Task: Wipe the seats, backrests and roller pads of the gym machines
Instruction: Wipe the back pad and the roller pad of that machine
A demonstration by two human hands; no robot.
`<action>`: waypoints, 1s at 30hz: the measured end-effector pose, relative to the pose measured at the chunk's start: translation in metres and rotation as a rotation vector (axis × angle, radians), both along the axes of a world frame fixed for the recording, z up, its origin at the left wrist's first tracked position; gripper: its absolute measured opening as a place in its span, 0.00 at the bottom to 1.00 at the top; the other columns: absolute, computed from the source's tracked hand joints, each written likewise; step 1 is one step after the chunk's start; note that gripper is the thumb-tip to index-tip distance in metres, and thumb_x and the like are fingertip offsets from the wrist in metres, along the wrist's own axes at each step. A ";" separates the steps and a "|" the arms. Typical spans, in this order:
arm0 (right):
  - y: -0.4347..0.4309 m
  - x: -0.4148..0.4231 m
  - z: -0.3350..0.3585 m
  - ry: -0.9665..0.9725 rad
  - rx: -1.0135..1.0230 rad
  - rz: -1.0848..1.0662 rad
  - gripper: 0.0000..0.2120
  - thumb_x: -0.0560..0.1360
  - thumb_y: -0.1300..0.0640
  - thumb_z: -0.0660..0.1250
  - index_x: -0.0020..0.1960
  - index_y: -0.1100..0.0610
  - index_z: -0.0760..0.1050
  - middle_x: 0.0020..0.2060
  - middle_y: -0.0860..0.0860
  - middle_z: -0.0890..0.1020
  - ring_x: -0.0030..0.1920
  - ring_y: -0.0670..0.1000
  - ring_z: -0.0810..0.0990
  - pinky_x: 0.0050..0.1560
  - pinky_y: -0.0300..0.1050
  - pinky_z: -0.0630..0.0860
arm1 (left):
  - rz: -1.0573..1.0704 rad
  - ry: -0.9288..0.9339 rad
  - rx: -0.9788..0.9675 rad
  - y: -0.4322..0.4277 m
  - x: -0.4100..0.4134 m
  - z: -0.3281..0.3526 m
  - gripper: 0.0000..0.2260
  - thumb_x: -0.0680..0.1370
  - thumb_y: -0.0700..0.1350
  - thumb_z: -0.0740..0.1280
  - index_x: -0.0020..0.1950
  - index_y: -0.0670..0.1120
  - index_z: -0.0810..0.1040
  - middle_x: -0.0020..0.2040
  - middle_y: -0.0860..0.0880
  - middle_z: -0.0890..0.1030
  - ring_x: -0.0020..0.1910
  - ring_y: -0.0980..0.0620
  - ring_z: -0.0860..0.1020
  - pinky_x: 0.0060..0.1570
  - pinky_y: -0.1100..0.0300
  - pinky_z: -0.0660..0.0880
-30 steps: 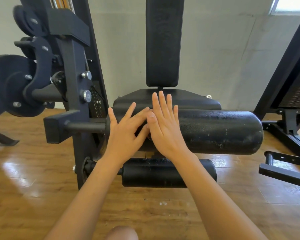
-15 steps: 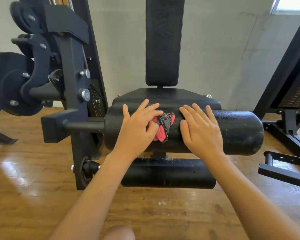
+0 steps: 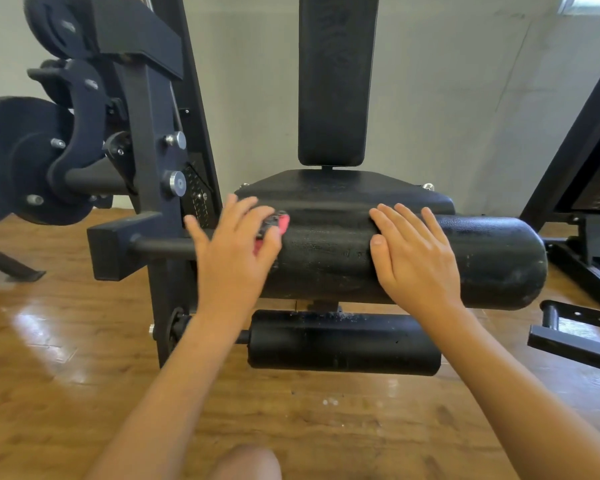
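Wiping the top roller (image 3: 492, 261) was the step in hand, I think. The left hand (image 3: 234, 247) pressed a red and black cloth (image 3: 283, 221) onto the roller's left end, with its fingers spread and nearly straight.

— And the right hand (image 3: 416, 258)?

— It lay flat and open on the middle of the roller and held nothing. Maybe it kept the roller from turning.

— What did the next move need?

— A push of the cloth to the right, I'd say. So the right hand had to get out of the way. There was lots of bare roller over there, up to its round end.

— Any tight spots?

— The left side. The metal bar (image 3: 167, 245) and the post (image 3: 153, 168) stood just beside the left hand. The seat (image 3: 343, 188) sat close behind the roller. The bottom roller (image 3: 343, 344) had white specks on top, so I think it needed a wipe too.
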State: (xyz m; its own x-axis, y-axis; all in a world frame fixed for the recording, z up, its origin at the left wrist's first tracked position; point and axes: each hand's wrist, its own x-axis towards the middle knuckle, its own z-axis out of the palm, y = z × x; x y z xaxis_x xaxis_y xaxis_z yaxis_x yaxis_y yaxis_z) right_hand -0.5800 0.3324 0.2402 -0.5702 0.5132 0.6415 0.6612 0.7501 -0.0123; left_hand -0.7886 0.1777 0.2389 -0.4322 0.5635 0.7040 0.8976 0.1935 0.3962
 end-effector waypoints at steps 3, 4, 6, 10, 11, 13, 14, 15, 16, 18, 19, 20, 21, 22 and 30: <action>0.000 -0.001 0.000 -0.001 -0.002 -0.001 0.32 0.85 0.43 0.40 0.74 0.55 0.73 0.72 0.54 0.76 0.75 0.56 0.71 0.80 0.57 0.57 | 0.106 -0.049 0.069 -0.005 -0.010 -0.003 0.13 0.85 0.50 0.60 0.67 0.50 0.77 0.73 0.49 0.74 0.80 0.45 0.61 0.76 0.36 0.38; 0.000 -0.002 0.000 -0.003 0.000 0.002 0.31 0.85 0.43 0.40 0.74 0.55 0.73 0.72 0.54 0.76 0.75 0.56 0.71 0.80 0.57 0.57 | 0.120 -0.054 0.088 -0.001 -0.004 -0.004 0.13 0.85 0.50 0.61 0.67 0.49 0.78 0.74 0.48 0.74 0.80 0.44 0.61 0.76 0.36 0.39; 0.000 -0.001 -0.001 -0.005 0.001 0.004 0.31 0.85 0.43 0.40 0.74 0.56 0.72 0.72 0.54 0.76 0.75 0.57 0.71 0.80 0.57 0.56 | 0.099 -0.028 0.097 0.013 0.013 -0.007 0.12 0.85 0.49 0.61 0.66 0.49 0.78 0.74 0.48 0.73 0.80 0.44 0.61 0.77 0.38 0.39; 0.000 -0.001 -0.001 -0.007 0.001 0.006 0.31 0.85 0.44 0.40 0.74 0.56 0.72 0.72 0.54 0.76 0.75 0.57 0.71 0.81 0.59 0.56 | 0.069 0.062 0.085 0.019 0.022 -0.017 0.12 0.85 0.49 0.61 0.66 0.50 0.77 0.74 0.49 0.74 0.80 0.46 0.61 0.77 0.38 0.37; 0.000 0.000 0.000 -0.006 0.004 0.006 0.31 0.85 0.44 0.41 0.74 0.56 0.72 0.72 0.54 0.76 0.75 0.57 0.71 0.81 0.59 0.55 | 0.088 0.073 0.091 0.014 0.016 -0.020 0.12 0.85 0.49 0.61 0.67 0.50 0.76 0.74 0.49 0.73 0.81 0.46 0.61 0.77 0.37 0.38; 0.000 0.000 -0.001 0.001 0.009 0.011 0.31 0.85 0.44 0.41 0.74 0.56 0.73 0.72 0.54 0.76 0.75 0.57 0.71 0.81 0.59 0.55 | 0.149 0.050 0.134 -0.001 0.004 -0.031 0.13 0.85 0.49 0.60 0.67 0.48 0.75 0.74 0.47 0.73 0.81 0.44 0.60 0.76 0.34 0.39; 0.000 0.000 -0.001 0.005 0.009 0.010 0.31 0.85 0.44 0.41 0.74 0.56 0.73 0.72 0.54 0.76 0.74 0.57 0.71 0.81 0.59 0.55 | 0.182 0.031 0.164 -0.007 0.000 -0.038 0.13 0.85 0.49 0.60 0.67 0.47 0.75 0.75 0.46 0.72 0.81 0.43 0.60 0.76 0.34 0.40; 0.001 -0.001 -0.001 0.006 0.008 0.006 0.30 0.85 0.44 0.42 0.74 0.56 0.73 0.71 0.54 0.77 0.74 0.57 0.72 0.81 0.59 0.55 | 0.210 0.018 0.193 -0.010 -0.001 -0.045 0.14 0.85 0.49 0.60 0.67 0.46 0.75 0.75 0.44 0.72 0.81 0.42 0.60 0.77 0.34 0.41; 0.001 -0.001 -0.001 0.004 0.007 0.004 0.30 0.85 0.44 0.42 0.74 0.56 0.73 0.71 0.54 0.77 0.74 0.57 0.72 0.81 0.59 0.54 | 0.226 0.009 0.216 -0.012 0.000 -0.051 0.14 0.85 0.48 0.60 0.68 0.45 0.75 0.76 0.43 0.71 0.81 0.42 0.59 0.77 0.35 0.41; 0.002 -0.002 -0.001 0.003 0.001 -0.001 0.29 0.85 0.44 0.43 0.74 0.55 0.73 0.71 0.54 0.77 0.74 0.57 0.72 0.81 0.58 0.54 | 0.203 0.008 0.238 -0.004 0.012 -0.058 0.14 0.85 0.48 0.59 0.68 0.44 0.74 0.77 0.43 0.68 0.82 0.41 0.56 0.78 0.38 0.41; 0.002 -0.002 -0.001 -0.002 -0.003 -0.001 0.29 0.85 0.45 0.43 0.74 0.55 0.73 0.71 0.54 0.77 0.75 0.57 0.71 0.81 0.58 0.53 | 0.171 0.017 0.231 0.003 0.021 -0.060 0.14 0.85 0.48 0.59 0.68 0.45 0.73 0.78 0.43 0.67 0.82 0.41 0.54 0.78 0.39 0.41; 0.002 -0.001 0.000 -0.012 -0.007 -0.001 0.29 0.85 0.45 0.43 0.74 0.55 0.73 0.72 0.53 0.76 0.75 0.57 0.71 0.81 0.59 0.53 | 0.134 0.037 0.217 0.011 0.032 -0.060 0.13 0.85 0.49 0.59 0.68 0.46 0.73 0.78 0.43 0.67 0.82 0.41 0.53 0.78 0.40 0.40; 0.003 -0.001 0.000 -0.026 -0.012 0.002 0.29 0.85 0.45 0.43 0.74 0.55 0.72 0.72 0.53 0.76 0.75 0.57 0.70 0.81 0.59 0.52 | 0.104 0.062 0.202 0.018 0.042 -0.061 0.13 0.85 0.50 0.59 0.68 0.47 0.72 0.78 0.42 0.67 0.82 0.42 0.53 0.78 0.40 0.41; 0.002 -0.001 0.001 -0.041 -0.020 0.005 0.29 0.85 0.45 0.43 0.75 0.55 0.71 0.72 0.53 0.76 0.76 0.56 0.69 0.81 0.59 0.51 | 0.085 0.082 0.194 0.024 0.050 -0.061 0.13 0.85 0.50 0.59 0.67 0.47 0.72 0.77 0.42 0.68 0.82 0.43 0.52 0.78 0.39 0.42; 0.002 0.006 0.004 -0.092 -0.057 0.019 0.31 0.84 0.43 0.39 0.78 0.53 0.67 0.77 0.51 0.70 0.80 0.55 0.62 0.81 0.59 0.40 | 0.178 0.029 0.185 0.009 0.026 -0.051 0.14 0.85 0.51 0.60 0.67 0.47 0.74 0.78 0.44 0.68 0.82 0.42 0.57 0.76 0.31 0.43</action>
State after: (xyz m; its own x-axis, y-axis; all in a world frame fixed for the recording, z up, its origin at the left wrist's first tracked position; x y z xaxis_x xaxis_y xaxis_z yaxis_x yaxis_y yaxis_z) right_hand -0.5735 0.3347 0.2445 -0.6352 0.5359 0.5562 0.6475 0.7621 0.0052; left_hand -0.7623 0.1866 0.1882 -0.4912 0.3411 0.8015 0.8674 0.2758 0.4142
